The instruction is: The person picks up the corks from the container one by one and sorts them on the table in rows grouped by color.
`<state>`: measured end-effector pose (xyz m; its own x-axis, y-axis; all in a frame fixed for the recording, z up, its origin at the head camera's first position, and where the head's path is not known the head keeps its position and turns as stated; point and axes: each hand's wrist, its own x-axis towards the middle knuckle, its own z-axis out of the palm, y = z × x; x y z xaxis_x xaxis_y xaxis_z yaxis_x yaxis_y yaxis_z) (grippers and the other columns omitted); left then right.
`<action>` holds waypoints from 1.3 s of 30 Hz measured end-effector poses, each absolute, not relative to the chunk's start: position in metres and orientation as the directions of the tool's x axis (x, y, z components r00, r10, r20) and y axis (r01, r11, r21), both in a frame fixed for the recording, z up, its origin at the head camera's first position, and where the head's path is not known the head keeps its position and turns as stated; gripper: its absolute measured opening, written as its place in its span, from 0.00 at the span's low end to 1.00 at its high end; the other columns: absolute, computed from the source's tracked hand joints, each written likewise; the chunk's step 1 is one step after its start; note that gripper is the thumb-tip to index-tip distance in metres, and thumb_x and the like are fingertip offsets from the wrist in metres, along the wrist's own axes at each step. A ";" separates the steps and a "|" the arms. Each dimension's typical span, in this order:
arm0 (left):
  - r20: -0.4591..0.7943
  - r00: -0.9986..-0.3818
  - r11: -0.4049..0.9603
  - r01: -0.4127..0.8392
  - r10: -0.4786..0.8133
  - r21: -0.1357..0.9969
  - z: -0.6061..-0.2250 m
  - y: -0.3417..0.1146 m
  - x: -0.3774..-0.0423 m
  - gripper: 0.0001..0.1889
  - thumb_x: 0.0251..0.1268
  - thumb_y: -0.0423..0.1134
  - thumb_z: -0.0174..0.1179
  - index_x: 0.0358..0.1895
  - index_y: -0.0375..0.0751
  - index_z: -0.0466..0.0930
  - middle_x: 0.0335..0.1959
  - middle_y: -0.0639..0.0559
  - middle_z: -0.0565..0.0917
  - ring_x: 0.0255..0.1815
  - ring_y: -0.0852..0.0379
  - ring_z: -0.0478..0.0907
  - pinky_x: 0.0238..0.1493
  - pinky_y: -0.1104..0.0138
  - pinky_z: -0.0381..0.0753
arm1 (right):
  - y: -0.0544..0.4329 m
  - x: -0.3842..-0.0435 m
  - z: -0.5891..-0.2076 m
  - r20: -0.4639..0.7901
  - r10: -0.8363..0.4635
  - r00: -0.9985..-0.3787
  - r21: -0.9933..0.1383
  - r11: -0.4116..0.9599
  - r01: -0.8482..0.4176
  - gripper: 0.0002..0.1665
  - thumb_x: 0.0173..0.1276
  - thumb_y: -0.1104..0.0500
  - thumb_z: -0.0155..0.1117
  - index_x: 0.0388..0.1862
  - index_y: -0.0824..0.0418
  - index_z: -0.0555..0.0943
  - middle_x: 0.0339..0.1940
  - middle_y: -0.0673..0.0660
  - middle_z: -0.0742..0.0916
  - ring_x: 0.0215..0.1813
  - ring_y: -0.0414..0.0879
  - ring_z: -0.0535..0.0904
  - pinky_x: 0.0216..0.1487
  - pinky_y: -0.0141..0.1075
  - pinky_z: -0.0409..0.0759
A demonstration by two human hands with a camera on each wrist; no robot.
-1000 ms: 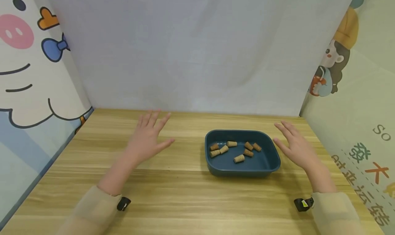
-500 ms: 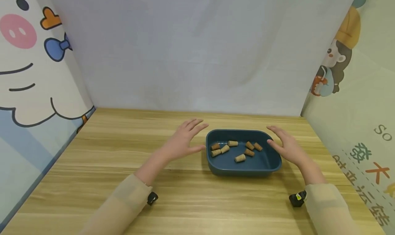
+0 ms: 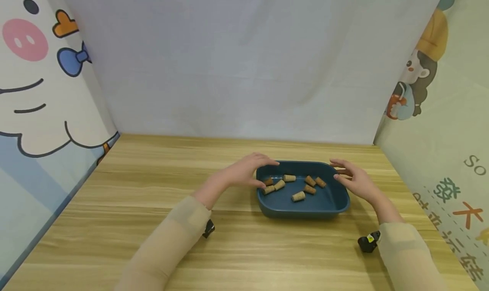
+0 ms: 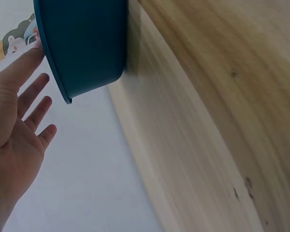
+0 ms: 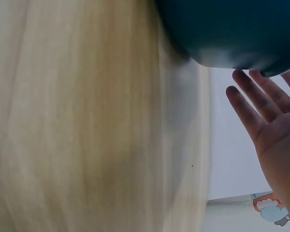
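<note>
A dark blue rectangular basin (image 3: 303, 215) stands on the wooden table, with several small corks (image 3: 299, 196) scattered over its floor. My left hand (image 3: 244, 171) is at its left end, thumb and fingers reaching over the rim. In the left wrist view that hand (image 4: 17, 140) has its fingers spread beside the basin's outer wall (image 4: 84, 43). On the opposite end, my right hand (image 3: 358, 182) hovers with its thumb over the right rim. Seen from the right wrist, its loose fingers (image 5: 246, 104) reach up close to the basin's wall (image 5: 232, 29).
The light wooden tabletop (image 3: 153, 176) stretches around the basin. A plain white curtain (image 3: 244, 70) hangs behind it, with cartoon-printed sheets (image 3: 30, 91) at the left and right. Each sleeve has a small black device (image 3: 368, 242) at the wrist.
My left hand has swept right across the table to the basin's left rim. The right hand has shifted slightly left, over the right rim. Basin and corks have stayed put.
</note>
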<state>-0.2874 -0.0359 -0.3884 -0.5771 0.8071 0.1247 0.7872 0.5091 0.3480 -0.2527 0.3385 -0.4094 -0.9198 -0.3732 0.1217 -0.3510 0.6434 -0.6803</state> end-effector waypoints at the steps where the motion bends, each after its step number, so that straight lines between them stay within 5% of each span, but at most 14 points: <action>1: 0.113 -0.579 0.512 0.783 0.807 0.354 -0.389 -0.034 -0.289 0.37 0.54 0.45 0.70 0.68 0.49 0.65 0.65 0.52 0.71 0.68 0.52 0.62 0.70 0.58 0.59 | 0.339 -0.253 -0.410 0.118 -0.373 -0.920 -0.684 0.641 -0.348 0.32 0.72 0.59 0.55 0.73 0.60 0.60 0.68 0.67 0.70 0.62 0.67 0.70 0.52 0.58 0.75; 15: -0.084 -0.539 0.527 0.759 0.838 0.382 -0.385 -0.013 -0.299 0.24 0.56 0.38 0.68 0.58 0.43 0.77 0.57 0.52 0.79 0.60 0.55 0.72 0.60 0.66 0.72 | 0.345 -0.253 -0.416 0.059 -0.391 -0.918 -0.683 0.655 -0.323 0.34 0.69 0.58 0.60 0.72 0.59 0.62 0.69 0.68 0.67 0.62 0.68 0.70 0.54 0.59 0.74; 29: -0.249 -0.545 0.598 0.757 0.800 0.264 -0.385 0.006 -0.299 0.19 0.53 0.38 0.70 0.51 0.50 0.83 0.49 0.57 0.82 0.48 0.61 0.77 0.50 0.70 0.77 | 0.344 -0.254 -0.416 0.051 -0.404 -0.913 -0.679 0.657 -0.329 0.34 0.69 0.58 0.60 0.72 0.61 0.62 0.69 0.68 0.67 0.62 0.68 0.70 0.53 0.55 0.76; 39: -0.283 -0.594 0.652 0.731 0.753 0.199 -0.384 0.009 -0.293 0.18 0.56 0.38 0.68 0.52 0.55 0.82 0.50 0.61 0.80 0.52 0.60 0.73 0.58 0.66 0.72 | 0.344 -0.253 -0.417 0.058 -0.404 -0.913 -0.686 0.648 -0.330 0.35 0.69 0.59 0.60 0.72 0.60 0.62 0.69 0.68 0.67 0.63 0.68 0.68 0.54 0.57 0.74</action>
<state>-0.2933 0.0087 -0.3837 -0.5939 0.7529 -0.2835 0.7315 0.6521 0.1995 -0.2534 0.3436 -0.4167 -0.9131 -0.4037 0.0576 -0.3299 0.6483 -0.6862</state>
